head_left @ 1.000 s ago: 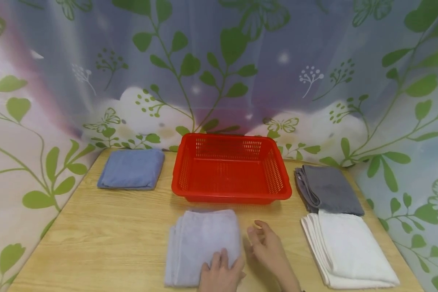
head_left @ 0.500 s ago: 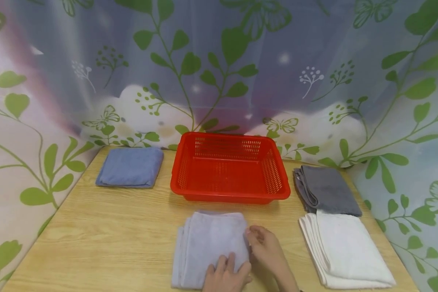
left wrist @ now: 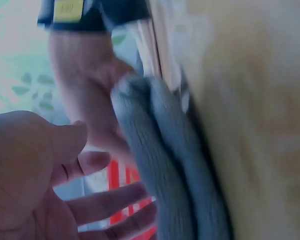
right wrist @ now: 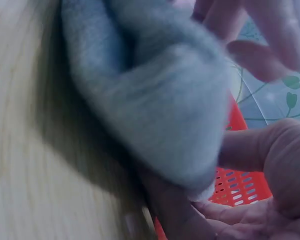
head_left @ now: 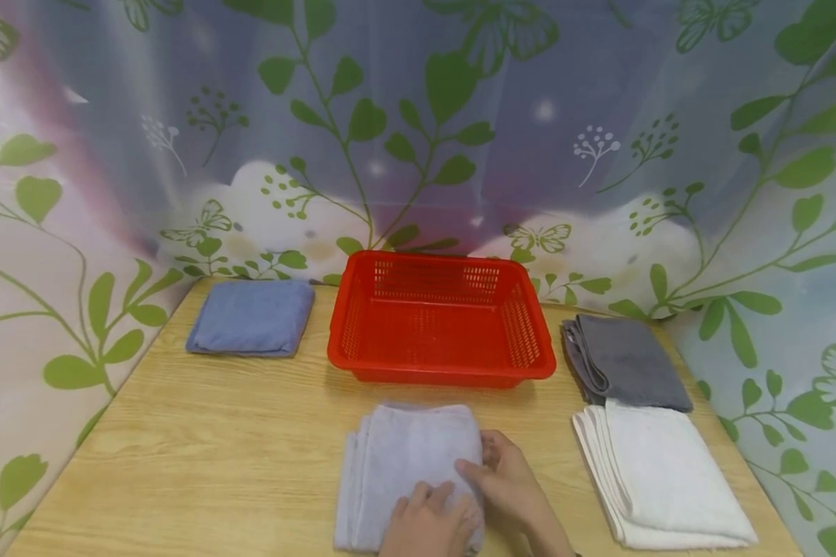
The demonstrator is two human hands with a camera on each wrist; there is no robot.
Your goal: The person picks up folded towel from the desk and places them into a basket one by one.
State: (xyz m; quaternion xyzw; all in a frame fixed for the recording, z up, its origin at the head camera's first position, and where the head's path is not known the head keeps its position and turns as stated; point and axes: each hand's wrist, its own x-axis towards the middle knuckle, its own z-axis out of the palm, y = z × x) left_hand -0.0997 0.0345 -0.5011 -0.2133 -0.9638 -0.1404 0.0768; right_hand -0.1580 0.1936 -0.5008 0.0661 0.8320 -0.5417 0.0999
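Lying before the red basket (head_left: 442, 374) by the back edge of the table (head_left: 202, 441), the lavender towel (head_left: 411, 449) is pinched by the right hand (head_left: 507, 478); the left hand (head_left: 429, 520) (fingers loosely spread) rests on it.

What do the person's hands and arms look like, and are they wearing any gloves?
No gloves! The left hand and right hand are both bare, with ordinary fingers and thumbs. The right arm wears a dark band with a small yellow label; its marks are too blurry to read. No cables show.
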